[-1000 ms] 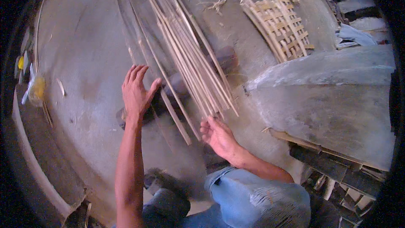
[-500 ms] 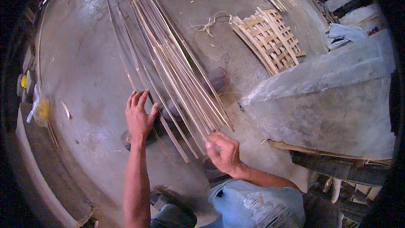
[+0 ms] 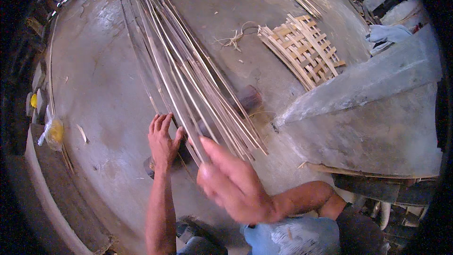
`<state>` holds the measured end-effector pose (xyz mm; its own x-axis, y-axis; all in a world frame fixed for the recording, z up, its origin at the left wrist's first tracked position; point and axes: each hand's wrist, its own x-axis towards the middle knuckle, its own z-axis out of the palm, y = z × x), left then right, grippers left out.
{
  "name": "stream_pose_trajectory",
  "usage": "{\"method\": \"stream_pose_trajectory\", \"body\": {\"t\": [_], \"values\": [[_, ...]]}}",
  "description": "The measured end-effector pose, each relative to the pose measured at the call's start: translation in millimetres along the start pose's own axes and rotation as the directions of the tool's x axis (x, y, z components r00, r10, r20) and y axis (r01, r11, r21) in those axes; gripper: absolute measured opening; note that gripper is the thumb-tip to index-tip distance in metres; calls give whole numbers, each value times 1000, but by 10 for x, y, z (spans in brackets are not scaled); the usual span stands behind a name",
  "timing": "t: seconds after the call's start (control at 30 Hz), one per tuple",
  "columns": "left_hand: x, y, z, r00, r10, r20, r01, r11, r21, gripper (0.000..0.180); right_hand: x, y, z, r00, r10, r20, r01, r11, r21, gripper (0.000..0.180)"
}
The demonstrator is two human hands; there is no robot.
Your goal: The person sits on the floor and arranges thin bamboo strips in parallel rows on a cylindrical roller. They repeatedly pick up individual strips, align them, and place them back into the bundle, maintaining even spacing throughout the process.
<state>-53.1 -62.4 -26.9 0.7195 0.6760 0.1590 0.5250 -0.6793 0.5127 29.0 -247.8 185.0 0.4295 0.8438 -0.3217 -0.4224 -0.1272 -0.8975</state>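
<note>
Raised close and blurred, right hand [image 3: 236, 184] pinching the near end of one thin strip [image 3: 186, 130], fingers curled. Farther out, left hand [image 3: 163, 142] pressed flat and unclenched on the bundle of long bamboo strips [image 3: 188, 75] fanned across the concrete floor [image 3: 101, 89]. Beyond, at far left, yellow bag [image 3: 54, 130]; at upper right, woven bamboo mat [image 3: 302, 49].

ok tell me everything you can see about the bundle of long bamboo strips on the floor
The bamboo strips are long, thin, pale slats, flat and splintery, lying in a loose fan on the grey concrete floor. They run from the top of the picture down toward the person, their near ends uneven and resting over a dark block. The left hand presses flat at their left edge. The right hand, raised and blurred, seems to pinch one strip.
</note>
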Motion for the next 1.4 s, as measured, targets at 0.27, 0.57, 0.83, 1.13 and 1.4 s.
{"method": "stream_pose_trajectory", "body": {"t": [0.27, 0.57, 0.83, 1.13, 1.4], "values": [[-38, -156, 43, 994, 95, -56, -91, 993, 74, 46, 78, 84, -20, 953, -301, 36, 301, 920, -251, 52], [-11, 191, -138, 995, 60, 79, -67, 994, 86, 43, 270, 761, -276, 995, -72, -63, 52, 960, -275, 47], [-28, 73, 5, 992, 124, 27, -126, 990, 68, 46, 192, 1198, -406, 978, -78, 192, 194, 671, -715, 45], [127, 172, -215, 974, 92, 205, -163, 919, 360, 31, -315, -577, 136, 651, -334, 682, 696, -95, -711, 21], [-10, 1417, -1004, 918, 264, 295, -321, 932, 167, 37, 1829, 512, -2302, 704, -473, -529, -484, 225, -846, 47]]}}
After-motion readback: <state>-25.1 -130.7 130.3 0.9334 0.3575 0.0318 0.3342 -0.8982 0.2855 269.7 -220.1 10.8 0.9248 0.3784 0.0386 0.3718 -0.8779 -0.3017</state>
